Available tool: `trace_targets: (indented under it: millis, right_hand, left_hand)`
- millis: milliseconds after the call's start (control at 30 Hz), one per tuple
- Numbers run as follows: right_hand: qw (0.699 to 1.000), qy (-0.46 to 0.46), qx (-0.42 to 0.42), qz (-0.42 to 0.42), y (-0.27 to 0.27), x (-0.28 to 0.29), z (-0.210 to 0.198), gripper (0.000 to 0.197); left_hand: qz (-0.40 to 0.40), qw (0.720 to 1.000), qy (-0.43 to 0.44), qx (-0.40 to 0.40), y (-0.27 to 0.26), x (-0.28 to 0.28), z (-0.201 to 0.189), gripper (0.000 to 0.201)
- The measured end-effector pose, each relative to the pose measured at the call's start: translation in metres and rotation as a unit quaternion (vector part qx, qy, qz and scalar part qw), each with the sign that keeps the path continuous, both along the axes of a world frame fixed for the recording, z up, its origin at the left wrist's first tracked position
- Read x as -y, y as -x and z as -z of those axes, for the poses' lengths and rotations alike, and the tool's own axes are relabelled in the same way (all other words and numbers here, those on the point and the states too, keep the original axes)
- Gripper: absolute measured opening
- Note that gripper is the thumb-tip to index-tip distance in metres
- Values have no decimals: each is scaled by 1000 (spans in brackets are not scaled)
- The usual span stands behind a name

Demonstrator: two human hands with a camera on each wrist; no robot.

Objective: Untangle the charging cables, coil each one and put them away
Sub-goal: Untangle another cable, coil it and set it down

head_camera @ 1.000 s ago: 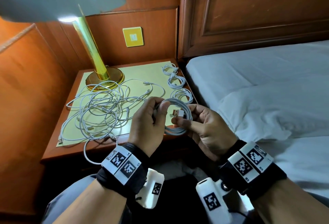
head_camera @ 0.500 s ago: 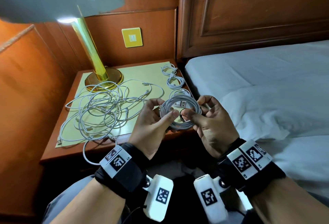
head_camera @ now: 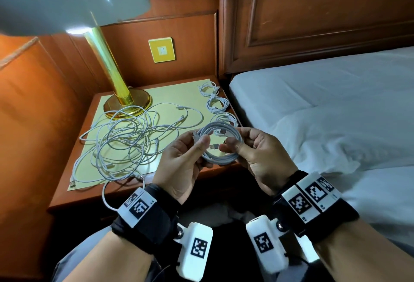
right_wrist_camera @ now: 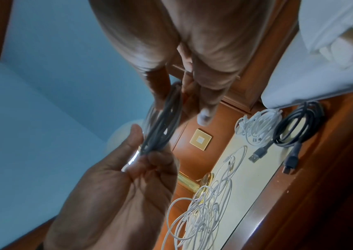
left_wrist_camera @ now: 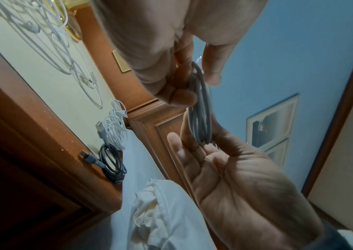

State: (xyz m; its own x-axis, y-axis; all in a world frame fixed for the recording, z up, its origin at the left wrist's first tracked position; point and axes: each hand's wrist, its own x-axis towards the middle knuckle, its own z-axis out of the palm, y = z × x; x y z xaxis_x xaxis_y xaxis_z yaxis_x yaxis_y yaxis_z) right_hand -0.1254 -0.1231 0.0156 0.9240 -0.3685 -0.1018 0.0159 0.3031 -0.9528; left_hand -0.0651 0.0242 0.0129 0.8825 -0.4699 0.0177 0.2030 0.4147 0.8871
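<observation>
— Both grips pinch the coiled cable [head_camera: 220, 143]: left hand [head_camera: 179, 165] its left side, right hand [head_camera: 259, 158] its right, above the surface's [head_camera: 74, 198] near edge.
— Tuck the plug [head_camera: 212, 146] through, then lay it near the finished coils [head_camera: 220, 104] far right.

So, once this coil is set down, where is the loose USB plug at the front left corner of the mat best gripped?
Grip the USB plug by its flat metal shell, coming from the nightstand's front edge. It lies flat at the yellow mat's corner, clear of the tangled cables, with its cord trailing back into the tangle.
</observation>
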Motion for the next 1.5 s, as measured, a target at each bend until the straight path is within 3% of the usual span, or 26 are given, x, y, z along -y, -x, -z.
trace_targets:
  millis: [133, 200, 267, 367, 500, 600, 667, 733, 867, 967, 1067, 1133, 1233, 1333, 1400, 1500]
  right_hand:
    - [1000, 4, -21, -19, 3, 0, 5, 25]
    - [998, 57, -6, -25, 4, -1, 4, 29]
    - [993, 109, 9, -33, 4, -4, 3, 35]
    - [992, 109, 30, -56, 4, -9, 6, 36]
    - [987, 95, 58, -119, 9, -13, 1, 7]
    - [989, 116, 35, -88, 9, -12, 0, 9]
    - [986, 159, 13, -51, 7, -10, 2, 10]
    - [965, 261, -3, -4, 5, -7, 4, 20]
    - [878, 471, 37, 75, 5, -2, 9, 34]
    - [839, 527, 94, 96, 3, 1, 12, 25]
    - [822, 554, 109, 72, 1, 3, 16, 24]
    - [843, 526, 101, 56, 1, 3, 14, 19]
    - [906, 422, 41, 10, 0, 8, 12, 20]
    - [982, 184, 3, -41, -2, 6, 2, 22]
    - [997, 22, -18, -67, -2, 4, -4, 28]
    - [991, -66, -33, -113, -4, 2, -6, 33]
  left_hand:
    - [-15, 1000, -17, 2, 0, 0, 2, 38]
    - [-21, 1000, -17, -6, -1, 0, 1, 40]
    - [-21, 999, -24, -15, -2, -1, 3, 35]
    - [-7, 999, -41, -36, -1, -1, 7, 27]
    - [-3, 995, -91, -47, 1, 0, 8, 20]
    - [-28, 987, -154, 27, 1, 1, 9, 24]
    - [-58, 960, -237, 138, 2, 1, 11, 26]
    - [-83, 925, -297, 223, 2, 0, 10, 25]
    - [-110, 886, -340, 296, -4, -5, 11, 21]
    - [-128, 846, -380, 351, -8, -9, 14, 22]
    - [-143, 816, -391, 402, -11, -12, 15, 19]
    - [-139, 802, -385, 435, -12, -14, 13, 17]
    - [-132, 783, -367, 484, -13, -17, 8, 9]
    - [-144, 766, -342, 525, -16, -18, 4, 9]
    - [-159, 758, -321, 545, -17, -18, 1, 10]
    - [-173, 751, -309, 558, -18, -19, -1, 13]
